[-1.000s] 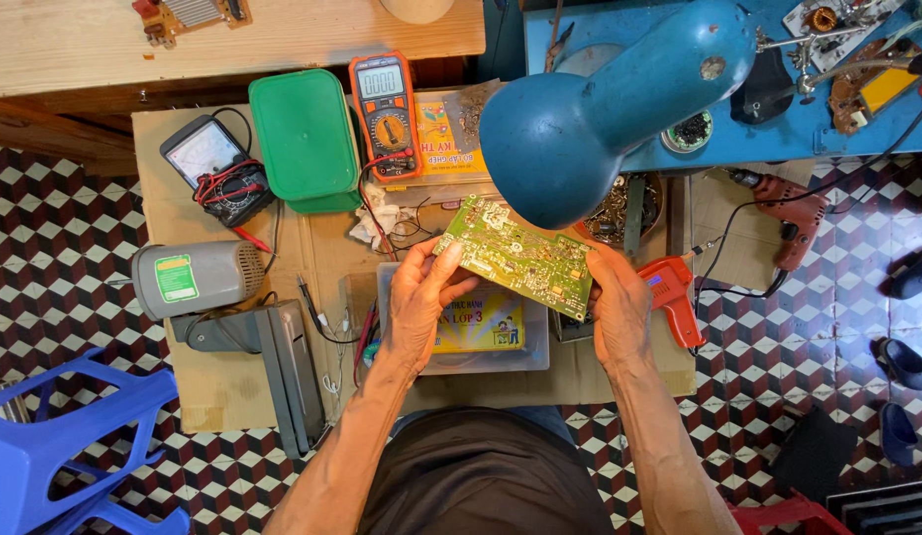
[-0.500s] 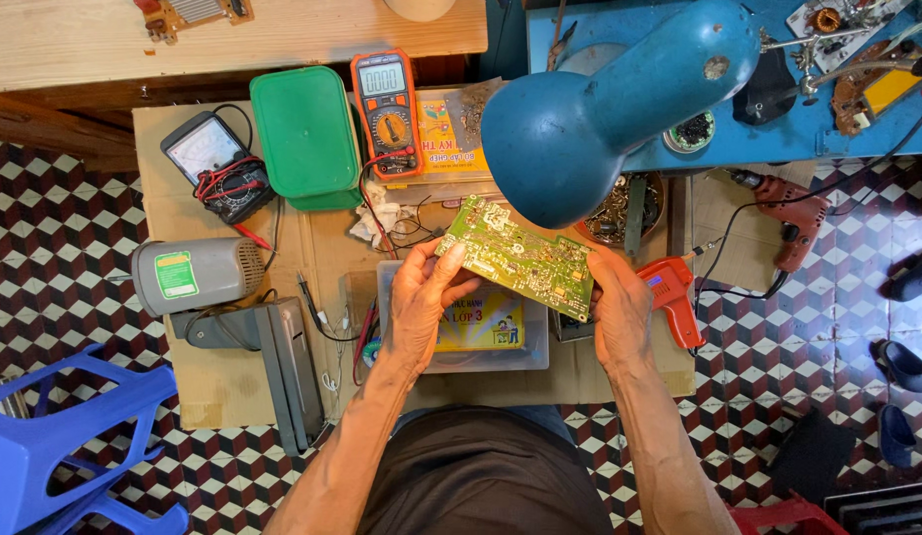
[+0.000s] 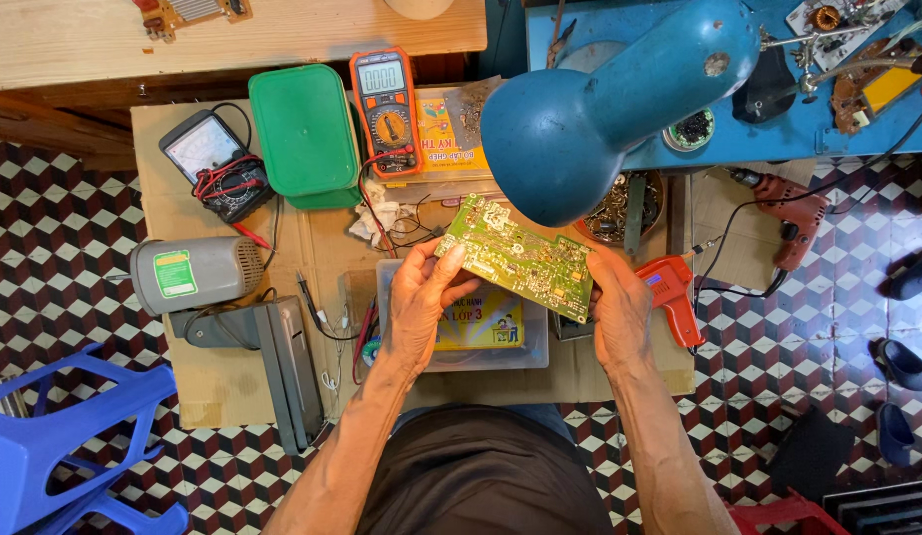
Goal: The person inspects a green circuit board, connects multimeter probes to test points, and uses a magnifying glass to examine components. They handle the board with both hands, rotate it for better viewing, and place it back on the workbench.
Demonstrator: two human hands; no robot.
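A green circuit board (image 3: 518,256) is held up between both hands, tilted, above a clear plastic box (image 3: 535,347) that has a yellow booklet inside. My left hand (image 3: 421,302) grips the board's left end with thumb and fingers. My right hand (image 3: 619,309) holds the board's right end. A big blue desk lamp shade (image 3: 610,99) hangs just above the board and hides part of the table behind it.
Cardboard (image 3: 174,213) covers the floor work area. On it lie an orange multimeter (image 3: 385,111), a green lidded box (image 3: 305,134), an analog meter (image 3: 213,163) with red leads, a grey motor (image 3: 196,272), a red soldering gun (image 3: 671,295) and a drill (image 3: 790,213). A blue stool (image 3: 55,451) stands at the left.
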